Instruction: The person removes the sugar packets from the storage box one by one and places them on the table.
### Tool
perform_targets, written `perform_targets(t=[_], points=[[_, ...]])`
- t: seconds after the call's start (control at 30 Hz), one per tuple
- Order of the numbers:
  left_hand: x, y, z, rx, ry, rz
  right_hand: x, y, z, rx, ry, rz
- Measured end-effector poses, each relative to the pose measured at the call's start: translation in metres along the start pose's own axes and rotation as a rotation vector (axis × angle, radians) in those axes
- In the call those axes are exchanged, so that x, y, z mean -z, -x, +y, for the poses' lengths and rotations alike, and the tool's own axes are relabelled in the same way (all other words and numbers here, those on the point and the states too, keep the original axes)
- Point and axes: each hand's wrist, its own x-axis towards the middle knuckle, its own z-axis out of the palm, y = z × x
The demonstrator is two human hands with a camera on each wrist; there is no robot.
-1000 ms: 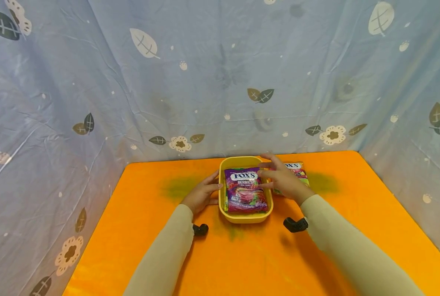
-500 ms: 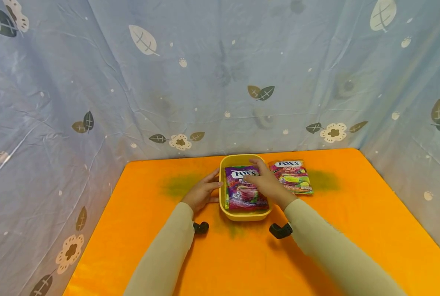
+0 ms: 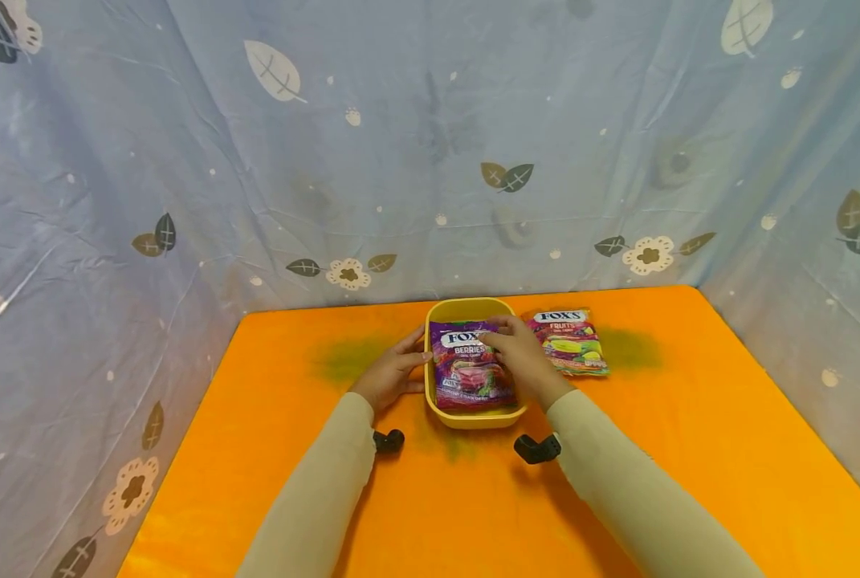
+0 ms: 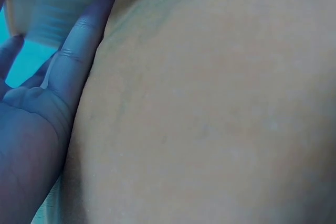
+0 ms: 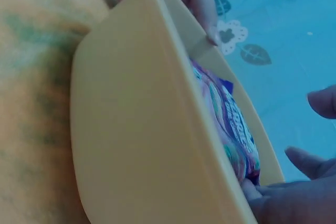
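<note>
A yellow plastic tub [image 3: 473, 421] stands on the orange table. Inside it lies a purple candy packet [image 3: 467, 381] marked FOX'S Berries. My left hand [image 3: 389, 376] holds the tub's left wall, its thumb over the rim and the other fingers along the outside. My right hand [image 3: 527, 360] reaches over the right rim, fingers at the packet's upper right corner. In the right wrist view, a fingertip touches the edge of the packet [image 5: 231, 124] while other fingers stretch out above the tub [image 5: 136, 114]. A second packet [image 3: 570, 345], marked FOX'S Fruits, lies to the right of the tub.
The orange table [image 3: 444, 506] has greenish stains on both sides of the tub. A pale blue patterned curtain [image 3: 372, 177] encloses the back and sides. A black wrist camera [image 3: 538, 449] hangs below the right sleeve.
My right hand has come left from above the Fruits packet into the tub, uncovering that packet. The Berries packet has shifted slightly left inside the tub. My left hand stays in place.
</note>
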Motion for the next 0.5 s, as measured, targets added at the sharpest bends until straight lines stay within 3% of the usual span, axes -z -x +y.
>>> perform_targets(t=[0.13, 0.5], points=[[-0.0009, 0.001, 0.0003, 0.006, -0.004, 0.001, 0.0041, -0.0013, -0.0003, -0.041, -0.041, -0.053], [-0.0016, -0.0006, 0.0005, 0.005, -0.014, 0.01, 0.0107, 0.0001, 0.0021, 0.005, -0.06, -0.082]])
